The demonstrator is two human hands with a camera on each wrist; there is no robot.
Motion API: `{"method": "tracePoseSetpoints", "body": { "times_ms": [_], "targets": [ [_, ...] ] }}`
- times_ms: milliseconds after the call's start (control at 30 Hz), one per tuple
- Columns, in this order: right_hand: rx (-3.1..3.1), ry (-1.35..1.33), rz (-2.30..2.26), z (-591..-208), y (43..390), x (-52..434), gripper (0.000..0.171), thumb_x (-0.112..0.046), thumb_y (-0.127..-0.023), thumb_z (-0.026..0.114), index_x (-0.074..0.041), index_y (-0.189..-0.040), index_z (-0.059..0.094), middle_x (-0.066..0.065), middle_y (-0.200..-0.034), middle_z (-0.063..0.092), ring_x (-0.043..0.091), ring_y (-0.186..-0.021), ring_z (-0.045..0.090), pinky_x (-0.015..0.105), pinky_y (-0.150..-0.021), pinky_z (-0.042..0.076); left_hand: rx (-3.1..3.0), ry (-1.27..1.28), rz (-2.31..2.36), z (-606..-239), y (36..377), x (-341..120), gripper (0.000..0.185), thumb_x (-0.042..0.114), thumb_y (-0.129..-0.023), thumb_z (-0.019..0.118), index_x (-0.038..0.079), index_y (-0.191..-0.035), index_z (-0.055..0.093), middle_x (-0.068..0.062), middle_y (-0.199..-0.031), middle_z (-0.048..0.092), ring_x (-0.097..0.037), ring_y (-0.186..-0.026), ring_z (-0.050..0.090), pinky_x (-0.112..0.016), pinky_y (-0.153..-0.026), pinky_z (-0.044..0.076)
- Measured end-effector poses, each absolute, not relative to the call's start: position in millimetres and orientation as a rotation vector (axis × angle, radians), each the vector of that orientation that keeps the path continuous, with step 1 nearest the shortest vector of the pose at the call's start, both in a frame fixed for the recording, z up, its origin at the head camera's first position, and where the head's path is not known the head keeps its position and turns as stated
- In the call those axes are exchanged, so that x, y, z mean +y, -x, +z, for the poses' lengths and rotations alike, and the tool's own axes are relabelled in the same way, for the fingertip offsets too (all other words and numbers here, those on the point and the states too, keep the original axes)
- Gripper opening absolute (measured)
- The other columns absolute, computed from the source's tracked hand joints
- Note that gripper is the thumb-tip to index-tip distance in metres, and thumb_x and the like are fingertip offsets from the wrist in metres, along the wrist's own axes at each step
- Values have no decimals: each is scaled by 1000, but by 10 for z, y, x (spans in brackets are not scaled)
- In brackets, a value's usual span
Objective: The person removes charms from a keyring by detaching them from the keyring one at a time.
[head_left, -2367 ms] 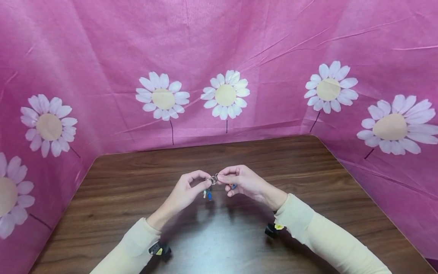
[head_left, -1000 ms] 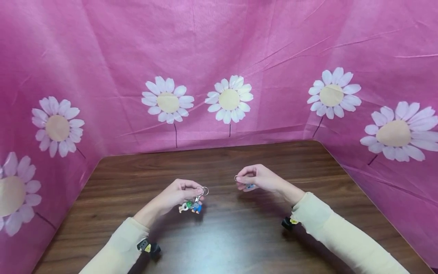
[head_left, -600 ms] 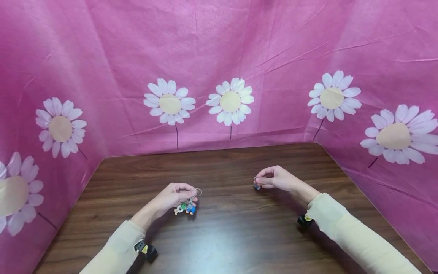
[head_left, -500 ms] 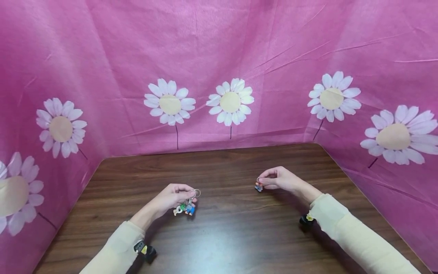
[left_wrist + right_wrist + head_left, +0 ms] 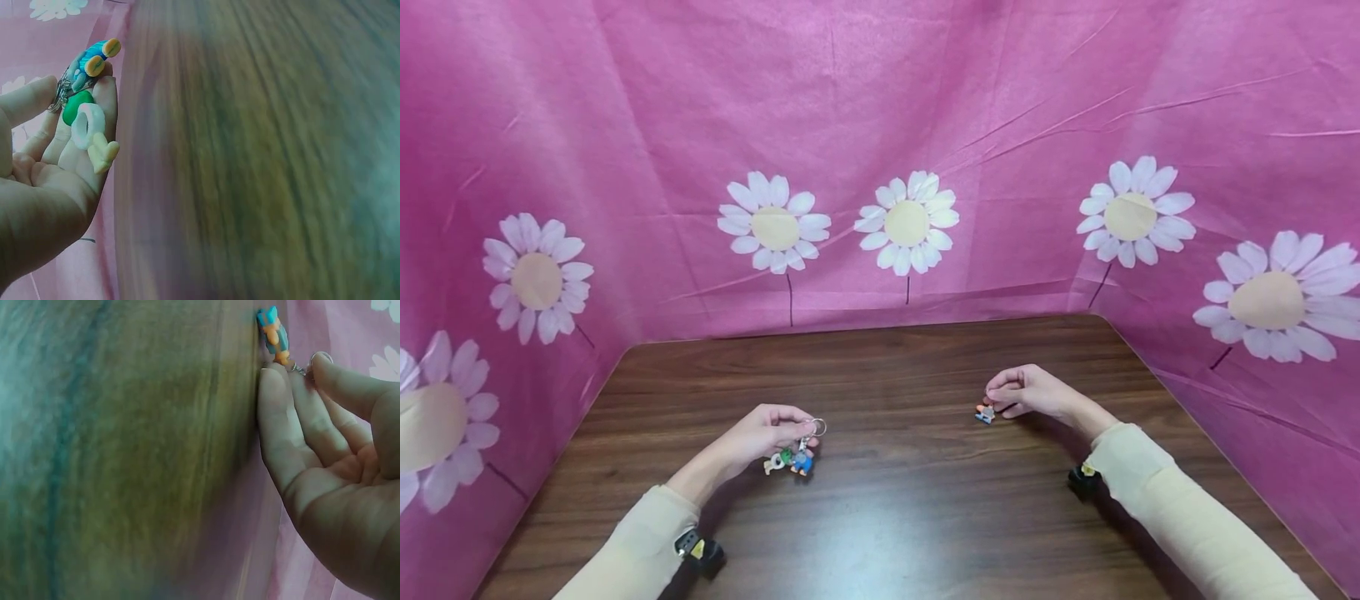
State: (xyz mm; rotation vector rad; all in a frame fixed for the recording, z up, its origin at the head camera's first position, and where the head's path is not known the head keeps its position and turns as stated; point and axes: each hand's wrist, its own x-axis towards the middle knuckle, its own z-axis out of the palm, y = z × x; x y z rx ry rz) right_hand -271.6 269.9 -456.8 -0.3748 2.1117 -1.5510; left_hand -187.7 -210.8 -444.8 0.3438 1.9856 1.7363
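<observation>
Nearest you, on the dark wood-grain bench (image 5: 887, 533), your cream sleeves frame the work, and your two hands now sit well apart where a moment ago they met at the middle over one ring. Your left hand (image 5: 758, 440) pinches the thin silver metal key ring (image 5: 817, 428), from which the bunch of small rubbery charms, blue, green and white, (image 5: 786, 460) hangs down to the wood; the left wrist view shows them lying against your curled fingers (image 5: 87, 131). Your right hand (image 5: 1030, 392) has carried off the single small blue-and-orange figure charm (image 5: 984, 413), pinched by its little metal loop and lowered to the bench, so one charm reads as freed from the ring. Behind it all hangs the creased pink cloth printed with white daisies (image 5: 880, 125).
</observation>
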Motion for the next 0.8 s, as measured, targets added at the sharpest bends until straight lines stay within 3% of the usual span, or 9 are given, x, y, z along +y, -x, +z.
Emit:
{"method": "tracePoseSetpoints", "body": {
  "times_ms": [233,800],
  "targets": [
    [2298,270,-1463,-4581,2802,2608,26,-13,-97,70,9,-109,66,5,-84,66,15,-72,61,29,-61,60,1966,-352,1740,-4472,1858,-2161,35,16,-100,65,-11,-122,64,-21,-104,73,-15,-86,70,-24,-71,58],
    [2422,225,-1295,-4555,2922,2454,17,-12,-95,71,2,-106,70,0,-71,56,12,-59,54,28,-53,57,1940,-370,1744,-4530,1887,-2027,34,17,-101,65,-10,-121,64,-21,-103,73,-17,-86,70,-25,-72,58]
  ]
}}
